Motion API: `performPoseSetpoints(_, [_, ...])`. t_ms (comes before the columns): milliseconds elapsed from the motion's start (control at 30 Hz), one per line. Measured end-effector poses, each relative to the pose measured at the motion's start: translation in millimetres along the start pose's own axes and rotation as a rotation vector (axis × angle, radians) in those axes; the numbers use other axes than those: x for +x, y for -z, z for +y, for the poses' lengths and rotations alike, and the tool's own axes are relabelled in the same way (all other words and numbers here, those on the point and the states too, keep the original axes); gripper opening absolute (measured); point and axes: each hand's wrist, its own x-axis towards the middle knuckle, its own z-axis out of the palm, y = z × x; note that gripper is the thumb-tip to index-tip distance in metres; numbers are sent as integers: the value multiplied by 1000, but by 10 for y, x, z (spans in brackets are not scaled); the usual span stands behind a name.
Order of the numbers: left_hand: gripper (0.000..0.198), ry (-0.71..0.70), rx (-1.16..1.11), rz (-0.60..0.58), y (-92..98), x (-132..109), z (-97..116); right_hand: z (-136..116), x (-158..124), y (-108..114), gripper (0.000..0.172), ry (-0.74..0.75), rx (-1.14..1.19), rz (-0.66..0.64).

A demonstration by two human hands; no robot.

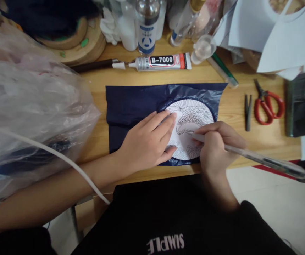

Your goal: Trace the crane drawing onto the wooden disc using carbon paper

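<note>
Head view: pen work on a patterned paper disc (195, 109), by the look of it. The disc is laid over a dark blue sheet (135, 102) close to the near edge of the table (269, 143). A clear pen (264, 160) is clenched in the right hand (216, 141), its tip held at the lines mid-disc; whether contact is being made can't really be told. The left hand's (149, 140) grip is relaxed, nothing grasped, fingers laid flat over the disc's left side.

For a decent result, even pressure should probably be put through those left fingers, since the paper could easily be slid on a sheet that shiny. Short strokes are best pulled along one line at a time, and disc and sheet are better turned together than the wrist twisted. The wrinkles around the disc are worth smoothing too, tbh, or a line might get wobbled.

Counts, then: two hands, one disc, one sheet, one pen in use. Toward the far edge, one B-7000 tube (161, 62) and one small clear cup (203, 49). Toward the right edge, one pair of tweezers (248, 124), one pair of red-handled pliers (267, 98), one phone (303, 106). Toward the left edge, one plastic bag (35, 88) is heaped. The bottles (146, 35) at the back are too crammed to be counted properly.
</note>
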Motion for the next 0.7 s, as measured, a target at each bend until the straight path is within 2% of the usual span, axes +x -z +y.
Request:
performPoseSetpoints(100, [47, -5, 0, 4, -2, 3, 0, -19, 30, 14, 21, -73, 185, 77])
performPoseSetpoints(200, [47, -5, 0, 10, -6, 7, 4, 5, 25, 39, 22, -46, 170, 130])
performPoseSetpoints(367, [47, -11, 15, 19, -6, 15, 7, 89, -15, 59, 21, 54, -31, 8])
performPoseSetpoints(700, [46, -20, 19, 30, -12, 22, 2, 61, -25, 70, 19, 35, -65, -100])
